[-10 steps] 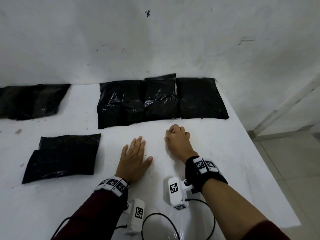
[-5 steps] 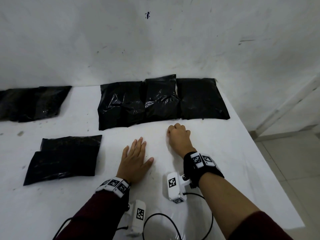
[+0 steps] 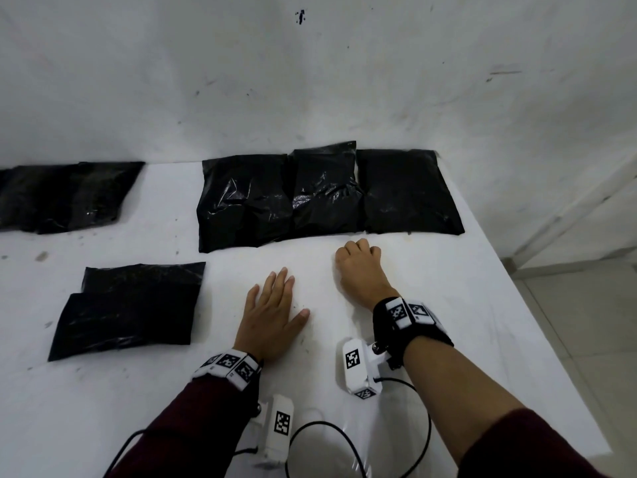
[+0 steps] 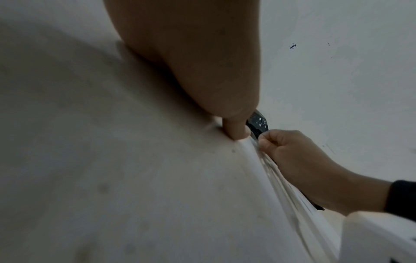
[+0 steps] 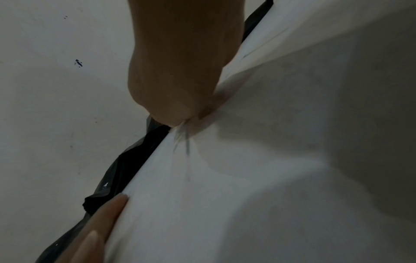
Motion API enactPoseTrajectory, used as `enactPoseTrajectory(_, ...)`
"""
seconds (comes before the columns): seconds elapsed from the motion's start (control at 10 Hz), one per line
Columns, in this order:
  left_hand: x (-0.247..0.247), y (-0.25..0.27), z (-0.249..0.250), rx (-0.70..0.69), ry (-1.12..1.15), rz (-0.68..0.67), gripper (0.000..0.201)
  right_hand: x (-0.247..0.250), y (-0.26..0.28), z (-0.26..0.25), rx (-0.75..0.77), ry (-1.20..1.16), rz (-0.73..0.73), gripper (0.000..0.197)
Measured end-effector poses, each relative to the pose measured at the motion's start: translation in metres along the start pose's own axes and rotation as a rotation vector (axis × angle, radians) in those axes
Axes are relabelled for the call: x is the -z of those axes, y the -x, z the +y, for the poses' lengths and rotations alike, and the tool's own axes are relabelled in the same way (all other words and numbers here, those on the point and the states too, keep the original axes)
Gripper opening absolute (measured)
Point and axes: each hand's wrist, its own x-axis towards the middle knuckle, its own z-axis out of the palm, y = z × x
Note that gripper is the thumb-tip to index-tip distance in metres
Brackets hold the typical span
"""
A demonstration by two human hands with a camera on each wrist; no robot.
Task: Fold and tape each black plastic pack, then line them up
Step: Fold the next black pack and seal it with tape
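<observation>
Three black plastic packs lie side by side at the back of the table: left (image 3: 241,201), middle (image 3: 324,191), right (image 3: 410,191). A folded black pack (image 3: 127,308) lies alone at the front left. My left hand (image 3: 272,312) rests flat on the white table cover (image 3: 448,305), fingers straight. My right hand (image 3: 360,267) is curled just in front of the row. In the right wrist view its fingers (image 5: 175,106) pinch the cover, and wrinkles fan out from them. Neither hand touches a pack.
More black packs (image 3: 69,194) lie at the back left by the white wall (image 3: 310,81). The table's right edge (image 3: 537,305) drops to a tiled floor. Wrist-camera cables (image 3: 362,443) loop near the front edge.
My right hand has edged slightly towards the row of packs, still curled. The left hand stays flat in the same spot.
</observation>
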Motion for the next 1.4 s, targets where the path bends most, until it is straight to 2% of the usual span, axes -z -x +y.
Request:
enactPoseTrajectory(0.2, -0.001, 0.001, -0.001, -0.001, -0.007, 0.008, 0.095, -0.001, 0.003, 0.004, 0.023, -0.138, 0.025, 0.030)
enactPoseTrajectory(0.4, 0.000, 0.001, 0.000, -0.004, -0.010, 0.014, 0.095, -0.001, 0.004, 0.008, 0.042, -0.289, 0.019, 0.020)
enactPoseTrajectory(0.6, -0.001, 0.001, 0.000, 0.001, -0.017, 0.016, 0.095, -0.001, 0.003, 0.004, 0.029, -0.251, 0.052, 0.021)
enactPoseTrajectory(0.9, -0.001, 0.001, 0.000, -0.002, -0.011, 0.013, 0.095, 0.008, 0.006, 0.002, 0.004, -0.268, -0.008, 0.027)
enactPoseTrajectory(1.1, -0.001, 0.001, 0.000, -0.004, -0.019, 0.006, 0.097, 0.028, 0.022, 0.006, -0.002, -0.338, -0.054, 0.031)
enactPoseTrajectory(1.4, 0.005, 0.002, 0.000, -0.021, 0.014, -0.052, 0.106, 0.055, 0.063, 0.000, -0.112, -0.498, -0.064, 0.030)
